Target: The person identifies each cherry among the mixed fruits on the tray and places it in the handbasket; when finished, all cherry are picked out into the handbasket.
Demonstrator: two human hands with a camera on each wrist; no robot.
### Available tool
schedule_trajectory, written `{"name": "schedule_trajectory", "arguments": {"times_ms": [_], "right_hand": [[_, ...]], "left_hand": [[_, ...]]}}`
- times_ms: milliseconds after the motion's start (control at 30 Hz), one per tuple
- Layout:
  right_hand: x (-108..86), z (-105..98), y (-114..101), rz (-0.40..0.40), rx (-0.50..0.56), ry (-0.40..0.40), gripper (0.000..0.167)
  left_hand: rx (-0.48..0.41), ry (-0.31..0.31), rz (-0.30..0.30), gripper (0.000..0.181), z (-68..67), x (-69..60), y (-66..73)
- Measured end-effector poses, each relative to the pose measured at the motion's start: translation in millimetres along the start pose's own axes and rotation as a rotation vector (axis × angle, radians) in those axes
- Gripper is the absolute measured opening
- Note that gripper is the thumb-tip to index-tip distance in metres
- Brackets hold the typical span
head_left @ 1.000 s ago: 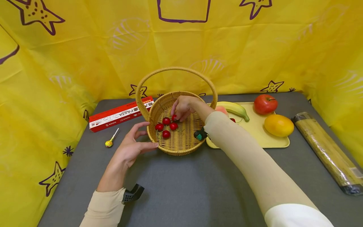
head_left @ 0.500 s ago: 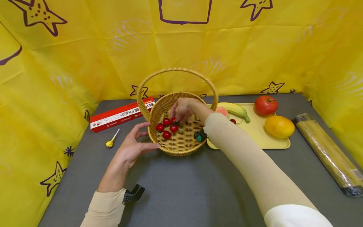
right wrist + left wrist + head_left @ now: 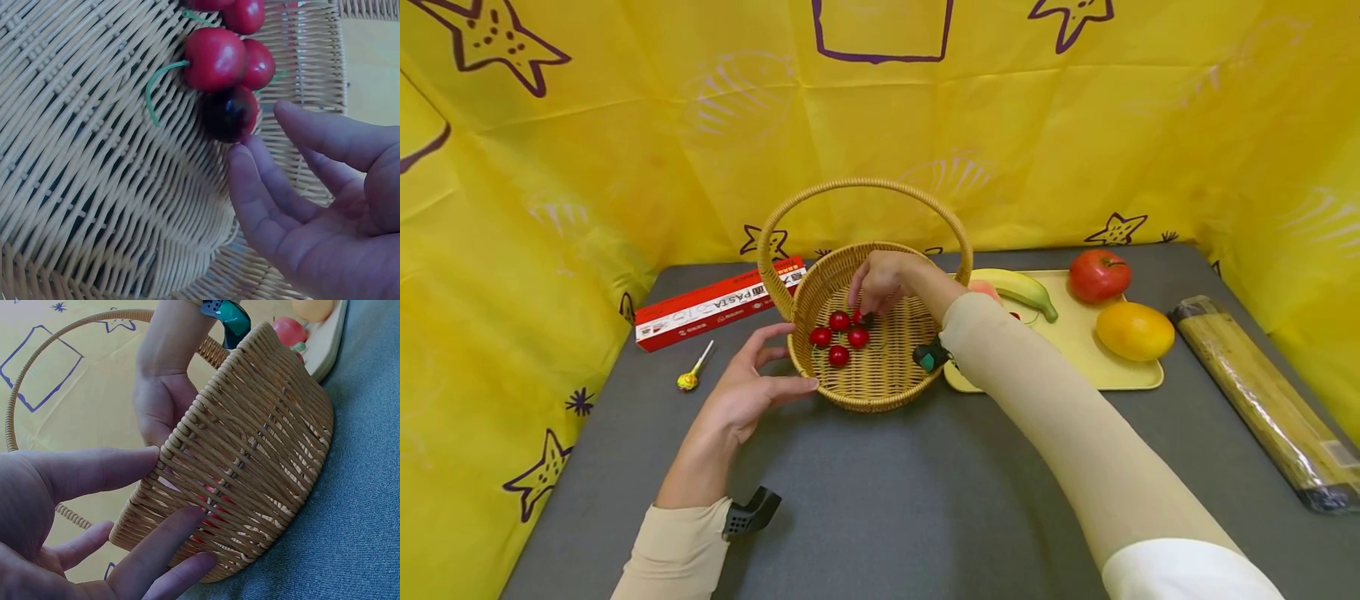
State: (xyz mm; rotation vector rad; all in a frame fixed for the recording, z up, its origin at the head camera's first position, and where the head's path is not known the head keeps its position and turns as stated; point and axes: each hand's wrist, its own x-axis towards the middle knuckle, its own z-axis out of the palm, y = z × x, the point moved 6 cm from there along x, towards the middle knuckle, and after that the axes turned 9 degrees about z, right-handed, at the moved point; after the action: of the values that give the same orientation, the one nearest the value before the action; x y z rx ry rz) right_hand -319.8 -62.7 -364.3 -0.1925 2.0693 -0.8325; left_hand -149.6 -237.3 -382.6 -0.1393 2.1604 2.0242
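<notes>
The wicker basket (image 3: 880,403) stands on the grey table with its tall handle raised. Inside lie several red cherries (image 3: 838,356) with green stems, bunched toward the left. My left hand (image 3: 751,388) is spread along the basket's left side; in the left wrist view its thumb rests on the rim and fingers lie against the woven outer wall. Reaching in from the right, my right hand (image 3: 883,283) is beside the cherries. In the right wrist view, its fingertips are at the edge of a dark-sided cherry (image 3: 230,114), thumb and fingers parted. Whether they touch it, I cannot tell.
Right of the basket, a pale yellow tray (image 3: 1075,379) bears a banana (image 3: 1022,289), a peach (image 3: 983,289), a red round fruit (image 3: 1099,276) and a mango (image 3: 1135,331). A wrapped roll (image 3: 1262,400) lies far right. At left are a pasta box (image 3: 715,304) and a lollipop (image 3: 688,381).
The cherry at my right fingertips has come down slightly among the others, and the fingers have let it go. The left hand and basket stay put.
</notes>
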Motion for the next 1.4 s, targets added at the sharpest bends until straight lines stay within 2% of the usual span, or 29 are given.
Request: {"name": "schedule_trajectory", "arguments": {"times_ms": [433,767,1000,1400], "right_hand": [[-19.7,-3.0,-10.1,-0.091,-0.013,0.057,0.027],[-44.7,0.3,-13.4,-0.171,0.011,0.045,0.017],[-63.6,5.0,-4.9,-0.243,-0.026,0.058,0.022],[-101.2,6.2,13.2,-0.405,0.03,0.073,0.018]], "left_hand": [[0.007,0.004,-0.01,0.088,0.6,-0.7,-0.3],[0.015,0.001,0.003,0.088,1.3,-0.4,0.8],[0.037,0.003,-0.007,0.089,2.1,-0.6,1.5],[0.045,0.003,0.009,0.09,2.5,0.2,2.1]]}}
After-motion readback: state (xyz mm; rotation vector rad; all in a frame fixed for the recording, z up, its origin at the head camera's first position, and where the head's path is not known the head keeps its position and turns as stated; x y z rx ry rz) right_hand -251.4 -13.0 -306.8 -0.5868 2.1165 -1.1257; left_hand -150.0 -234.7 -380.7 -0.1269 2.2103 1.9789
